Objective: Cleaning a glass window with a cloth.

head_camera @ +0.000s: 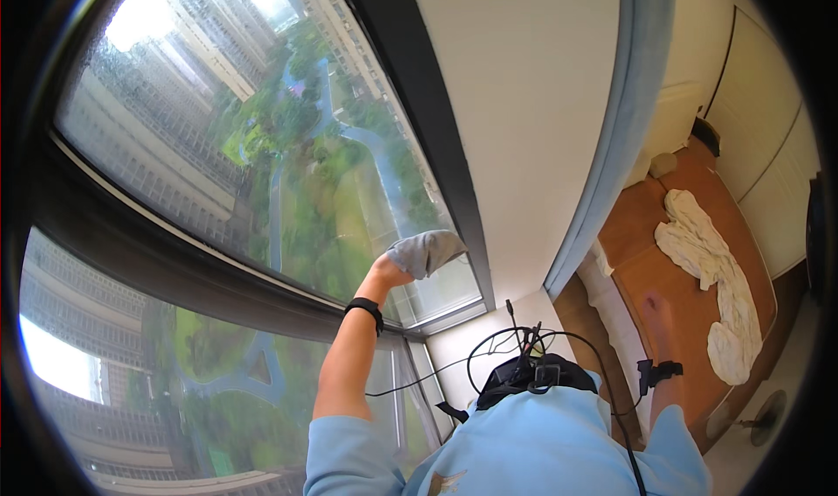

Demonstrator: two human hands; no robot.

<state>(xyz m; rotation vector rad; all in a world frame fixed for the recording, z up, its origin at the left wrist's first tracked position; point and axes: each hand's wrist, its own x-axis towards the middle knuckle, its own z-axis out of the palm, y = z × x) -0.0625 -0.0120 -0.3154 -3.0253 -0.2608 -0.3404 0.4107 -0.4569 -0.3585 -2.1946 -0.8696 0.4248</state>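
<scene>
My left hand (pixel 391 271) is raised to the window and holds a grey cloth (pixel 429 252), which hides most of my fingers. The cloth overlaps the lower right part of the upper glass pane (pixel 314 201), and its tip reaches the dark window frame (pixel 452 149). A black band (pixel 365 312) circles my left wrist. Low at my right side, my right hand (pixel 653 309) appears blurred in front of the brown bed surface (pixel 694 299). Its fingers cannot be made out. On that wrist sits a black strap with a small device (pixel 658 373).
Black cables (pixel 524 339) loop around a black pouch (pixel 540 375) at my chest, and one runs toward my right wrist. A blue curtain (pixel 628 103) hangs beside the white wall (pixel 537 103). Crumpled white fabric (pixel 713 267) lies on the bed. A lower window pane (pixel 196 378) adjoins below.
</scene>
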